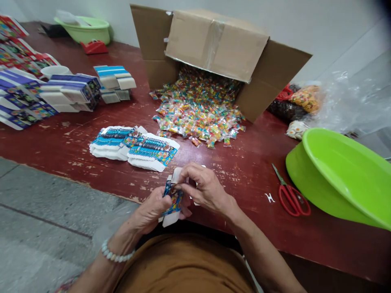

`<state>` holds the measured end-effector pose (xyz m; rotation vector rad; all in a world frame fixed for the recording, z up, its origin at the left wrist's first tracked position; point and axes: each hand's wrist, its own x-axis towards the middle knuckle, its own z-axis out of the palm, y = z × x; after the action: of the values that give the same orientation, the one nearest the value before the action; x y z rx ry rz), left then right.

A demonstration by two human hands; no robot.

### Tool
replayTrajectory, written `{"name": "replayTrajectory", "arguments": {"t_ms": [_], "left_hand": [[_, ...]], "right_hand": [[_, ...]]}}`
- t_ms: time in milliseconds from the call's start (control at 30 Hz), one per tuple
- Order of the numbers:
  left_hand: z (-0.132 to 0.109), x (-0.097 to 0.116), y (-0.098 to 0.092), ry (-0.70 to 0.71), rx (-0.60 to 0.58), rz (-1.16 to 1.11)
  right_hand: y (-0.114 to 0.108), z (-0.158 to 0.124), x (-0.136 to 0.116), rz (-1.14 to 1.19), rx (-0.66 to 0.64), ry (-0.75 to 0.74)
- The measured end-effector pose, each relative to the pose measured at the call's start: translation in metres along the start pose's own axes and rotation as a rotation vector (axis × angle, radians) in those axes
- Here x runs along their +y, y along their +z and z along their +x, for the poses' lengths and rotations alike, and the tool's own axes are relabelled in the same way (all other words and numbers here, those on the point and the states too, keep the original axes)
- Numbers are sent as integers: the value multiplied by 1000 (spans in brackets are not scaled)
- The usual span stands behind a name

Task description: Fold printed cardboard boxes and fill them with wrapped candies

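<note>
Small printed carton (172, 198) is held at six o'clock, just above the near edge of the red-painted table (247, 171). Far off at ten o'clock lie stacks of flat printed cartons (18, 101), with a pale green basin (82, 30) and a red tape dispenser (94, 47) behind them. The left hand (149, 213), a beaded bracelet (114, 253) on its wrist, closes narrowly around the carton's lower part, while the right hand (205, 189) pinches its upper end. Two piles of flat cartons (152, 152) lie at twelve, wrapped sweets (198, 108) spill from a tipped cardboard box (214, 44) beyond, and red scissors (290, 195) rest beside a tilted lime-green basin (336, 175) at three.
</note>
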<state>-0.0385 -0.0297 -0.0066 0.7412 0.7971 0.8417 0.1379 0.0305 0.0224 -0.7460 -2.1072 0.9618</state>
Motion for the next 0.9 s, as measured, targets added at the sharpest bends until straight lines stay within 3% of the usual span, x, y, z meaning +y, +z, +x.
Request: {"name": "replayTrajectory", "arguments": {"t_ms": [67,167,233,433,533,600,733,900], "left_hand": [[-2,-1,-6,-73,-14,-169],[-5,0,-18,-92,92,-312],[-6,3,-24,-58,174,-300],[-8,11,-14,69,338,-161],[-8,9,-3,79,458,-62],[-5,6,2,71,515,2],[5,-3,8,90,510,145],[2,-2,10,232,478,202]], "right_hand": [[-7,0,4,214,-32,72],[-18,-3,14,542,-21,239],[-24,-5,27,566,14,299],[-23,-7,63,-186,44,301],[-12,-7,56,-309,116,298],[-3,-5,42,-159,152,320],[16,0,14,338,29,367],[20,1,9,475,152,378]]}}
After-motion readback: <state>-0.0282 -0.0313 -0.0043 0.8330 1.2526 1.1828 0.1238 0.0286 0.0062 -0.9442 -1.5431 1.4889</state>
